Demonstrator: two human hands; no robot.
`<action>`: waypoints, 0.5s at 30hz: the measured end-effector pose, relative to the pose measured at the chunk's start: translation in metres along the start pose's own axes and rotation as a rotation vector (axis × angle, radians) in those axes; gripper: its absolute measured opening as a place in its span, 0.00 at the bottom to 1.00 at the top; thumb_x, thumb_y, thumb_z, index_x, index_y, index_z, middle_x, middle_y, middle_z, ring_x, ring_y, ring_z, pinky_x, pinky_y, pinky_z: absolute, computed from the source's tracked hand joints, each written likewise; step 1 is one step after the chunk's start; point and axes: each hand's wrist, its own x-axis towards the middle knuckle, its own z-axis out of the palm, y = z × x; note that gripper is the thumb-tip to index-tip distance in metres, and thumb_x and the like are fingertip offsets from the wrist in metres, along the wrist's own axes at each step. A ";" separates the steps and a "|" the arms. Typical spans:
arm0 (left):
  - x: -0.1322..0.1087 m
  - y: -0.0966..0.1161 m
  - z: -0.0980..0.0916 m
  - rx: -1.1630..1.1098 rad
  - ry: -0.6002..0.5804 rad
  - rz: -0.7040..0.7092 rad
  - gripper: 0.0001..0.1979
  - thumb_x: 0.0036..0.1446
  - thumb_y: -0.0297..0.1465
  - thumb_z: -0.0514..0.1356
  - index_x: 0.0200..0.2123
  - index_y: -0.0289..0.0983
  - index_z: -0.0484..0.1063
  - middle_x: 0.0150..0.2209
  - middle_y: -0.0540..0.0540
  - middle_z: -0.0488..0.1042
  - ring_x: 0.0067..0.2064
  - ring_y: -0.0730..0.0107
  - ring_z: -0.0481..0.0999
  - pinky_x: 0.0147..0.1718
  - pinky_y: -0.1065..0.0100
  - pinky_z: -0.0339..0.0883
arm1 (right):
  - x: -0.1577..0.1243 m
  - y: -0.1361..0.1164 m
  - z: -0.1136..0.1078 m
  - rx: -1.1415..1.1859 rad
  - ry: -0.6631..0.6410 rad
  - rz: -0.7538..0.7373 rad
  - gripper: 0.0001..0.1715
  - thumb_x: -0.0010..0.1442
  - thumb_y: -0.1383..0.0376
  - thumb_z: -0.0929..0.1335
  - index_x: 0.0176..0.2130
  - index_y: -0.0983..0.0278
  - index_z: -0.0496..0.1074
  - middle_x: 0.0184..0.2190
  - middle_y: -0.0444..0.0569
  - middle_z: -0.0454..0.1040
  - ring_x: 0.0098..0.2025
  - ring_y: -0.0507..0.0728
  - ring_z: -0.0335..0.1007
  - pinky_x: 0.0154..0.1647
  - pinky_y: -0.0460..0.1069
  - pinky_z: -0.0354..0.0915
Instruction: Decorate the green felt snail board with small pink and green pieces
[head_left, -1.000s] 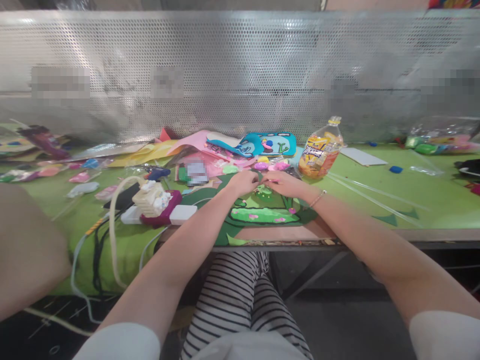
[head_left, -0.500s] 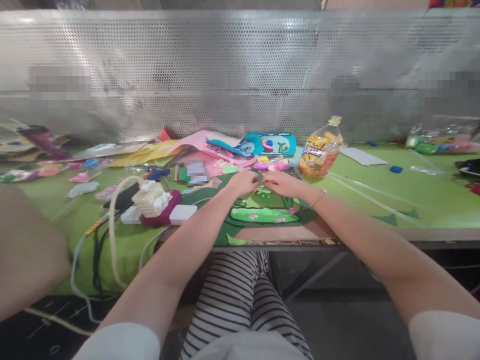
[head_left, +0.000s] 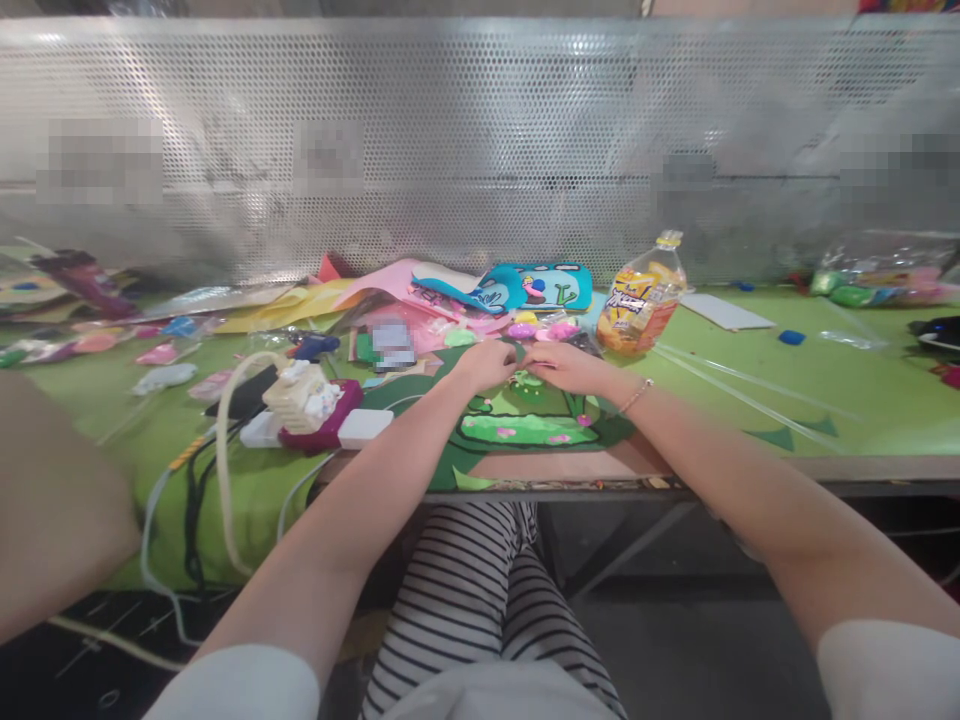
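Observation:
My left hand (head_left: pixel 491 366) and my right hand (head_left: pixel 559 366) meet fingertip to fingertip over a green craft picture (head_left: pixel 529 430) near the table's front edge. Both hands are closed in a pinch; what sits between the fingers is too small to name. Right below the fingertips is a light green clay-like piece (head_left: pixel 527 383) on the picture. Pink spots dot a pale green strip along the picture's lower part. Pink and yellow clay lumps (head_left: pixel 551 329) lie just beyond my hands.
A drink bottle (head_left: pixel 641 300) stands behind my right hand. Blue craft sheets (head_left: pixel 536 287) lie at the back against the perforated metal screen (head_left: pixel 480 130). A power strip (head_left: pixel 319 425) with plugs and cables is left of my left forearm. Another person's arm (head_left: pixel 60 510) shows at far left.

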 end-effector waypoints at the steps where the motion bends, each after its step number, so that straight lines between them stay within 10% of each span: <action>1: 0.000 0.000 0.000 0.001 0.000 0.000 0.10 0.52 0.31 0.55 0.33 0.36 0.76 0.31 0.45 0.77 0.32 0.67 0.73 0.29 0.71 0.62 | 0.000 0.000 0.000 0.000 0.001 0.003 0.12 0.61 0.68 0.62 0.37 0.65 0.74 0.36 0.53 0.75 0.38 0.57 0.69 0.42 0.52 0.65; 15: 0.002 -0.002 0.002 0.000 0.017 0.017 0.10 0.52 0.30 0.55 0.33 0.36 0.76 0.30 0.46 0.77 0.31 0.68 0.73 0.29 0.71 0.61 | 0.000 0.000 0.001 0.009 0.006 0.006 0.12 0.61 0.66 0.61 0.37 0.65 0.73 0.37 0.54 0.75 0.39 0.57 0.69 0.42 0.52 0.64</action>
